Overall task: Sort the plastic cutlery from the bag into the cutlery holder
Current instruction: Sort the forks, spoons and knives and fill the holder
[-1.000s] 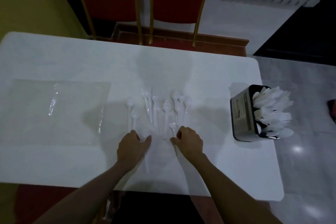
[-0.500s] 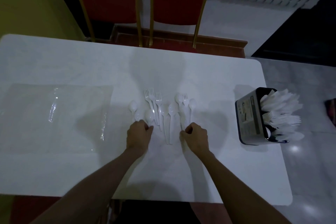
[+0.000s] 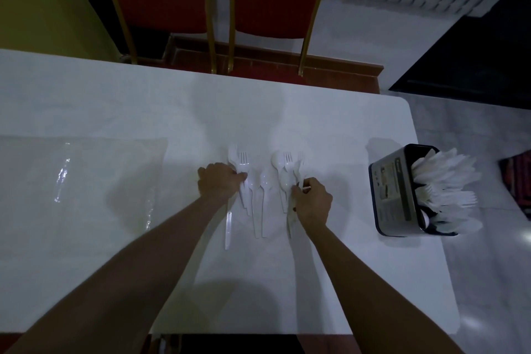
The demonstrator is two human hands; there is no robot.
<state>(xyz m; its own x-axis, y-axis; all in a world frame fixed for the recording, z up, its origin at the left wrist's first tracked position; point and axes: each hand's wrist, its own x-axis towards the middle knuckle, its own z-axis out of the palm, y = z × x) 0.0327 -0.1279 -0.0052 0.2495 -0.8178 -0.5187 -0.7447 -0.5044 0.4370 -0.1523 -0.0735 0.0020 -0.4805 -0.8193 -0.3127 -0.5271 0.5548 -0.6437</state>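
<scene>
Looking down from the head cam: both hands are on loose cutlery mid-surface [image 3: 330, 129]. Left hand [image 3: 219, 181] has its fingers [image 3: 240, 177] curled over the left bunch [image 3: 240, 159], forks mostly, w/ the tines poking out past the knuckles on the far side. Right hand [image 3: 311, 200] has its fingers [image 3: 297, 190] closed on the right bunch [image 3: 283, 164], spoons and forks mixed; can't tell how many pieces each hand really has. Two spoons [image 3: 263, 210] lie loose btwn the hands, untouched, and a knife [image 3: 228, 227] lies just under the left wrist. Every piece lies the same way: heads away from the person, handles toward them. The holder [image 3: 393, 190] stands at the surface's right edge, well apart from both hands and already packed w/ white cutlery, so it's off to the right of the right hand, which is the nearer one. Prob. the right bunch goes across first. The clear bag [image 3: 86, 178] lies flat far left and looks emptied.
</scene>
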